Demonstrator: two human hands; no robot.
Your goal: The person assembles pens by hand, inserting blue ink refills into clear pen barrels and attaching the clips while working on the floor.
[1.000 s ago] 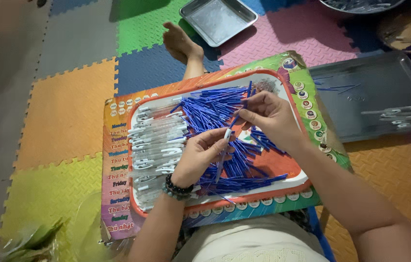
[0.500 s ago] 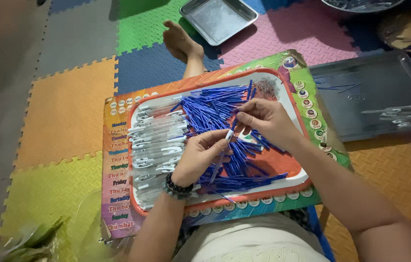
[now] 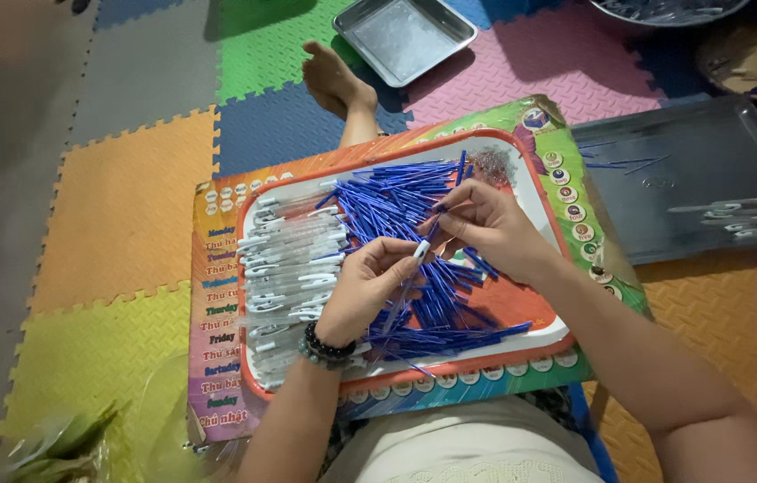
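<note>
Left hand (image 3: 362, 291) of mine grasps a clear pen barrel (image 3: 407, 268) tilted up to the right, and just beside its white tip my right hand (image 3: 477, 224) pinches a blue refill (image 3: 433, 234) above the red-rimmed tray (image 3: 546, 192).

The light is dim and soft, strongest on the white tray (image 3: 539, 192) at centre and fading towards the 9 and 10 o'clock edges, where the floor mats (image 3: 128, 206) sink into shadow. A dull sheen lies on the steel pan (image 3: 405, 36) at 12 o'clock. Focus is fair at centre and softer at the corners.
</note>
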